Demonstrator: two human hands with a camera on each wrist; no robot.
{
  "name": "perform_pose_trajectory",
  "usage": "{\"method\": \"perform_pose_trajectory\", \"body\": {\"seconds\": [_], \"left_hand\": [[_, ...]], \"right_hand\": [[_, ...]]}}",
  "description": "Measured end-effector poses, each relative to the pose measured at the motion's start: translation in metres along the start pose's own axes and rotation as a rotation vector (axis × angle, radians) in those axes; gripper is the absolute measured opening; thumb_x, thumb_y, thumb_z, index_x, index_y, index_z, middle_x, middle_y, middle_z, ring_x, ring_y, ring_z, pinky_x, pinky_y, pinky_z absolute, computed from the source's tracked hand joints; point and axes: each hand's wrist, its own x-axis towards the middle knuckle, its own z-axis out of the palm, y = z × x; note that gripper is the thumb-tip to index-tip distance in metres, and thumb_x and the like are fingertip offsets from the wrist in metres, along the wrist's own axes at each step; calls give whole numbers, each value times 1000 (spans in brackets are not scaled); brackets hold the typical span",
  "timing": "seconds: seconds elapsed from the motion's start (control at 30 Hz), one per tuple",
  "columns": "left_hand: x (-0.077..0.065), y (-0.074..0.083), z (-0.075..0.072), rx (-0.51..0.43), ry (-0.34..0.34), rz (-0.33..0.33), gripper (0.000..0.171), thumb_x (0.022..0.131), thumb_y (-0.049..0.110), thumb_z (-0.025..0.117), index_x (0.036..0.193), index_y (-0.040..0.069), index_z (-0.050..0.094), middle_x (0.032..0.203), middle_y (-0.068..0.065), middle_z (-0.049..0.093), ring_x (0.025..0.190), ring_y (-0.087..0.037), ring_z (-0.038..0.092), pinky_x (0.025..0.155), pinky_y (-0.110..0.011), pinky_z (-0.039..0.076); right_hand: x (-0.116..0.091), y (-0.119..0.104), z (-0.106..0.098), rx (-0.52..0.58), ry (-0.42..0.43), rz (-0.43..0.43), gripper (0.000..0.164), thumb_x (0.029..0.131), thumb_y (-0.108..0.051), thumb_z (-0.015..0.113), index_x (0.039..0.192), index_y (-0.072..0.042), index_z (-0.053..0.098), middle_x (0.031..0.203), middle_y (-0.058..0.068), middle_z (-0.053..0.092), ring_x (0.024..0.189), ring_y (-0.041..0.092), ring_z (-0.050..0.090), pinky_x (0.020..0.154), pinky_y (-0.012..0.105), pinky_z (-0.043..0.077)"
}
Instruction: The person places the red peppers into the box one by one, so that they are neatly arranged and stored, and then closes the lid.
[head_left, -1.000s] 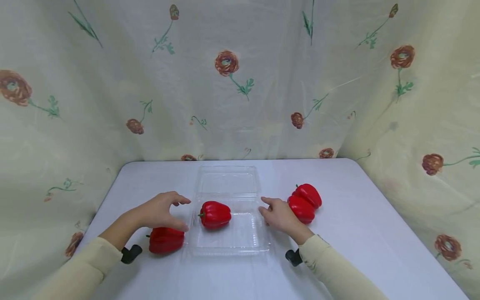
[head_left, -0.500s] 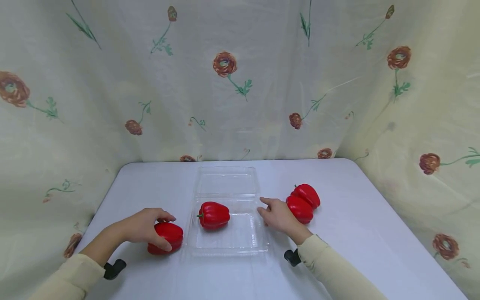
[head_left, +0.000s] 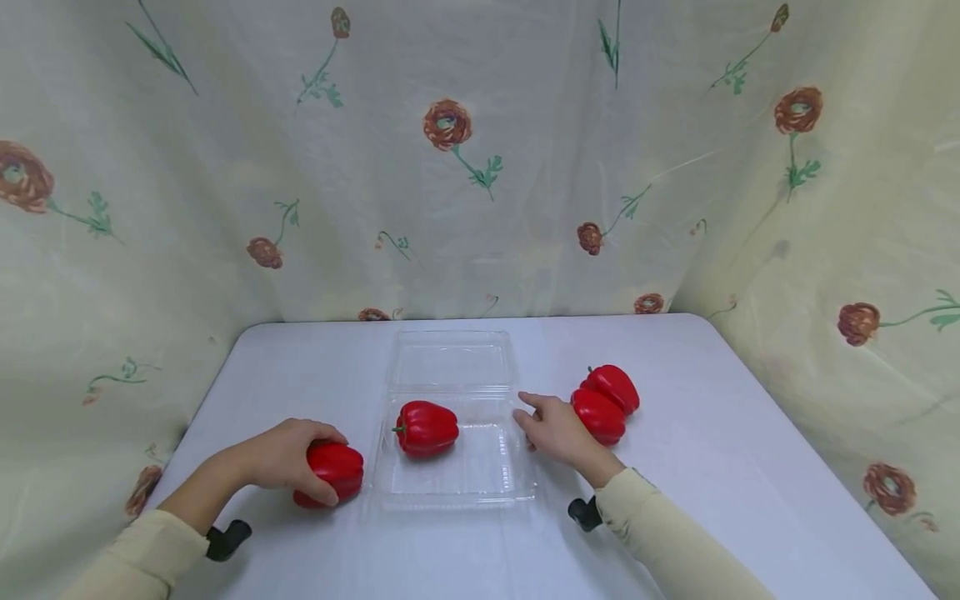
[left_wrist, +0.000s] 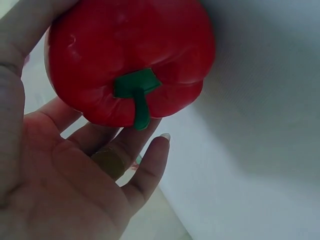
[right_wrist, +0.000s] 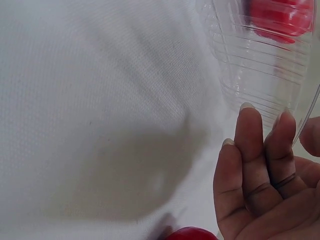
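Note:
My left hand (head_left: 279, 454) grips a red bell pepper (head_left: 342, 467) left of the clear plastic container, thumb on its near side and fingers over the far side. In the left wrist view the green stem (left_wrist: 140, 95) points toward the palm. A second red bell pepper (head_left: 427, 429) lies on its side in the left half of the open, hinged clamshell container (head_left: 483, 475). At the container's right edge is my right hand (head_left: 558, 429), its fairly straight fingertips (right_wrist: 248, 125) right against the ribbed clear wall.
Two more red bell peppers (head_left: 597, 416) lie against each other just right of my right hand. The container's lid (head_left: 452, 360) lies folded back on the white table (head_left: 675, 500). A flower-patterned curtain (head_left: 525, 208) hangs behind and along the sides.
My left hand has moved from beside the container, back and left, onto the left bell pepper and taken hold of it. My right hand stays at the container's edge.

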Motion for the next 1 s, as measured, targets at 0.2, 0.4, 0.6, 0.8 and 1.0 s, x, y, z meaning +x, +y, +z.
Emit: {"method": "perform_pose_trajectory", "body": {"seconds": [0.2,0.4,0.6,0.8,1.0], "left_hand": [[-2,1,-10,11,36,33,87,52,41,96,125,13,60,113,-2,61,105,-24,55,70,-39,58],[-1,7,-23,12,73,57,90,52,44,95,127,11,59,116,-4,61,106,-26,55,69,-39,58],[5,23,-34,16,108,112,90,54,43,95,128,9,58,117,-5,61,107,-26,55,68,-38,58],[13,41,-38,19,123,138,86,57,40,95,129,10,57,118,-4,60,108,-26,55,68,-37,58],[24,59,-39,31,122,166,84,57,41,94,128,13,59,116,-2,61,106,-25,56,69,-36,58]], "right_hand": [[3,2,2,43,-2,24,57,99,-30,60,151,-14,42,77,6,65,70,25,64,71,28,54],[4,3,1,30,1,25,54,99,-27,59,150,-14,44,76,6,64,69,24,63,70,28,54],[4,4,-1,28,4,-1,51,101,-25,57,148,-11,45,71,6,62,68,25,63,68,29,53],[4,4,-1,34,-1,7,51,101,-25,58,148,-12,46,71,6,62,68,25,63,69,29,53],[4,4,-1,31,0,11,52,100,-26,59,149,-12,45,72,6,63,68,23,63,69,29,53]]}}
